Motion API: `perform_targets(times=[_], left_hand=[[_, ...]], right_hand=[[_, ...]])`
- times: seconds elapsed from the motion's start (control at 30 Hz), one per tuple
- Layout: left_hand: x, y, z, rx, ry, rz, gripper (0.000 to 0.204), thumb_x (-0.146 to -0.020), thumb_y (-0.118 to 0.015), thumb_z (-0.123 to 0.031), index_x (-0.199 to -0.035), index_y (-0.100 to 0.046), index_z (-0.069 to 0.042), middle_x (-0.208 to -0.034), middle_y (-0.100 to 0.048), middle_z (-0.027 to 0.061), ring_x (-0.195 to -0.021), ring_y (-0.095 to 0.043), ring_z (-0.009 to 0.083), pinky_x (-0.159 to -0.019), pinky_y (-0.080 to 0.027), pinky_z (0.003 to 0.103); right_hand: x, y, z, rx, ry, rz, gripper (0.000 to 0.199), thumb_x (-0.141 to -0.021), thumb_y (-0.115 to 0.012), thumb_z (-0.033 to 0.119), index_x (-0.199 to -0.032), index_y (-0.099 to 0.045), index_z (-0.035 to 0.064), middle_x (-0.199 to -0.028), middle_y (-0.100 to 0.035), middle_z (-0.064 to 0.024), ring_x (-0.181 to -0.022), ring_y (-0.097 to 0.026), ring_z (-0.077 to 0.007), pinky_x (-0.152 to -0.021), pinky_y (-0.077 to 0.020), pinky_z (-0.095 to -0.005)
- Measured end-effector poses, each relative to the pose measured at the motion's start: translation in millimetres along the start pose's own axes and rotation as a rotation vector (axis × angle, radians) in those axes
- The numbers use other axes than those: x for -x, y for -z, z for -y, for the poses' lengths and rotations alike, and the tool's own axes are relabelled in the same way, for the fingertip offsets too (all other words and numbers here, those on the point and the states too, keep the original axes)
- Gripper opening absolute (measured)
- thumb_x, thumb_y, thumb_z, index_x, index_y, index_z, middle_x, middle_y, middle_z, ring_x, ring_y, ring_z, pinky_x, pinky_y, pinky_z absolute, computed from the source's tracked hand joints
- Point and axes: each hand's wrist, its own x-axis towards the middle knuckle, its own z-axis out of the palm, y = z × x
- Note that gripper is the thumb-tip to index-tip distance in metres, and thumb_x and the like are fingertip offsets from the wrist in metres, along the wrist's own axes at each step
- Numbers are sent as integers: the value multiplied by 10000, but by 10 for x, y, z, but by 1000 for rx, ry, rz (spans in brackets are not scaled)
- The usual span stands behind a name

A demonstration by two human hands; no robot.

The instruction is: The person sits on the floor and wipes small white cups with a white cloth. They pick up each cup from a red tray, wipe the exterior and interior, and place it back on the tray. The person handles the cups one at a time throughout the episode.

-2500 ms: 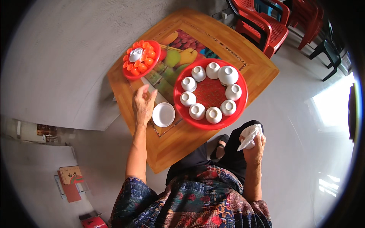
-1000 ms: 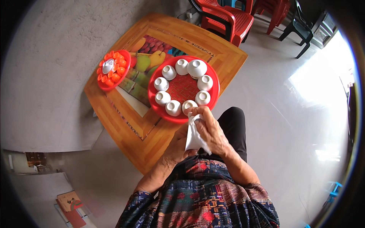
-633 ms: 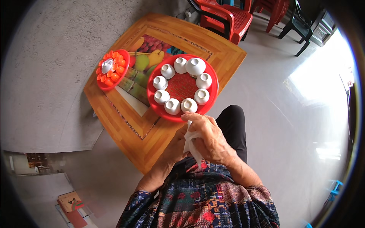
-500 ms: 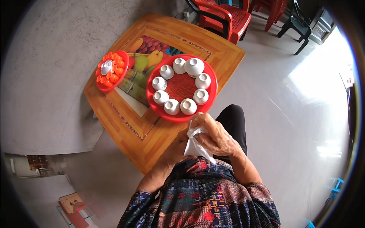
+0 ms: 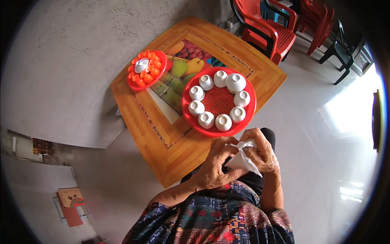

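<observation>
In front of my body, close to the tray's near edge, both hands meet at a crumpled white tissue [image 5: 242, 163]. My right hand [image 5: 263, 153] is closed on it, with bent fingers and a loose end hanging below. My left hand [image 5: 215, 164] curves around its left side, thumb below and fingers above. Whether anything is inside the tissue is hidden. Just beyond my hands a round red tray [image 5: 191, 127] rests on the table, bearing a ring of several upside-down white cups [image 5: 206, 119]. At the ring's far right, one white cup [image 5: 235, 82] sits on top of another.
A wooden table [image 5: 158, 156] with a fruit picture in its top stands before me. At its far left is a smaller red tray [image 5: 161, 61] with orange cups [image 5: 141, 82] and a white piece [image 5: 141, 65]. Red chairs [image 5: 280, 38] and a dark chair [image 5: 341, 53] stand beyond.
The whole view has shifted, so table and trays appear farther right and slightly lower. My left hand has opened out from the tissue, its thumb and fingers farther apart; my right still grips it.
</observation>
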Motion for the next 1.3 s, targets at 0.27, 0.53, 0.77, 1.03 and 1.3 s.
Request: perform_targets(times=[0.27, 0.53, 0.77, 1.03, 1.3], left_hand=[[82, -230, 248, 664, 249, 52, 440, -870, -614, -158, -1252, -440, -25, -1033, -564, 67, -909, -554, 143, -790, -463, 279], [86, -203, 227, 680, 220, -63, 390, -799, -629, -27, -1161, -485, -36, -1050, -553, 29, -976, -525, 119, -839, -440, 273], [143, -324, 214, 445, 200, -162, 500, -698, -782, -93, -1107, -504, -18, -938, -607, 85, -844, -600, 181, -769, -484, 321], [104, -297, 227, 376, 292, -84, 448, -726, -726, -49, -1114, -507, -6, -957, -576, 91, -854, -576, 175, -741, -480, 313], [86, -266, 308, 211, 88, -213, 381, -783, -653, -65, -1141, -529, -26, -985, -636, 93, -882, -622, 182, -774, -483, 314]], right_hand=[[9, -144, -84, 228, -22, -61, 328, -722, -574, 6, -1038, -500, 54, -984, -559, -131, -955, -529, -326, -833, -403, -391], [40, -375, 127, 565, 127, -120, 397, -688, -594, -1, -1064, -504, 91, -1281, -451, -165, -1258, -391, -307, -950, -325, -442], [-39, -186, -42, 18, -251, -189, 217, -912, -417, 107, -1111, -460, 32, -969, -583, -183, -904, -583, -323, -791, -450, -369], [26, -289, -102, 113, -299, -246, 235, -907, -437, 77, -1128, -442, -5, -961, -567, -262, -934, -556, -414, -764, -455, -421], [172, -636, 22, 720, 122, -293, 570, -726, -556, -48, -1260, -357, -78, -1283, -378, -308, -1162, -434, -444, -967, -388, -453]])
